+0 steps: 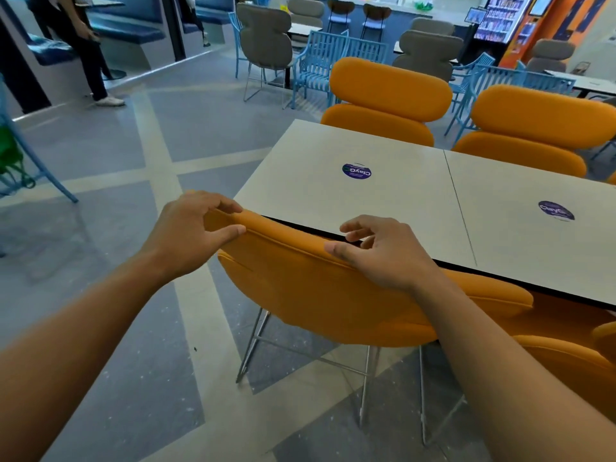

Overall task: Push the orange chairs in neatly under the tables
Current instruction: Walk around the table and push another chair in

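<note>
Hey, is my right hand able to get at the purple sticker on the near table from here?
Probably yes: the right hand is at the table edge, and bare tabletop lies between it and the sticker.

Your bare forearms reach forward from the near edge, your left hand (191, 228) curled with thumb under and fingers over the top rim of the orange chair (300, 285), your right hand (380, 253) resting palm-down on the same rim, fingers loosely bent.

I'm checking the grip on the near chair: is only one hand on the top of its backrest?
No, both the left hand and the right hand are on the top edge of the near orange chair.
</note>
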{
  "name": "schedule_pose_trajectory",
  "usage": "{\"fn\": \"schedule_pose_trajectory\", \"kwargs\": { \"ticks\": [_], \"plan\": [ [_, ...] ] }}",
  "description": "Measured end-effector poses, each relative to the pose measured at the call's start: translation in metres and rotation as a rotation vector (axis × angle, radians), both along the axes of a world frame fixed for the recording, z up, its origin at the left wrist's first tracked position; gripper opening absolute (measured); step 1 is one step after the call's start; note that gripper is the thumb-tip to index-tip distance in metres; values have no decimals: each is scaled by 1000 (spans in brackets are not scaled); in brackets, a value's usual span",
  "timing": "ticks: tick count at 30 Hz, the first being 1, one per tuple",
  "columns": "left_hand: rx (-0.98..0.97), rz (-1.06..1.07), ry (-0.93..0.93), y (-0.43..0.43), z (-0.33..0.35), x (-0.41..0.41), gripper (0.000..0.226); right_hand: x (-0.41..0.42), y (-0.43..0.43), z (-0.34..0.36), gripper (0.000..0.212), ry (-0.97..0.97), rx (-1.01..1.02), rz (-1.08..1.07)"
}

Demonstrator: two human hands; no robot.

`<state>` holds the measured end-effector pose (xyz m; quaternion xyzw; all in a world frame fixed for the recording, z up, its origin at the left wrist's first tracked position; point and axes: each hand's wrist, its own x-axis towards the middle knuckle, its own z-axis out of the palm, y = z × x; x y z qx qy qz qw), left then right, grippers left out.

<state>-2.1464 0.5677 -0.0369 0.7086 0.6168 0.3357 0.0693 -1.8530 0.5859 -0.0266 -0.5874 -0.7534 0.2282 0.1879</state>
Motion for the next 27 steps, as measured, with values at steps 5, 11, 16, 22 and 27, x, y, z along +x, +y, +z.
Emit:
{"fn": "schedule_pose_trajectory", "kwargs": {
  "ticks": [5,11,16,22,27],
  "plan": [
    [2,0,34,10,2,-83,31,-78,17,3,58,-4,60,-53],
    [-88,-52,84,22,3,-169,32,-153,32,7,55,-1,89,-97],
    [-147,-64,81,40,-2,-221,33,-194,56,8,52,-17,78,-106],
    [-172,-70,64,84,-11,-256,34,-230,104,4,47,-27,76,-97],
    [-177,-87,58,143,-18,-277,32,-255,172,-3,48,-77,42,-65]
  ]
}}
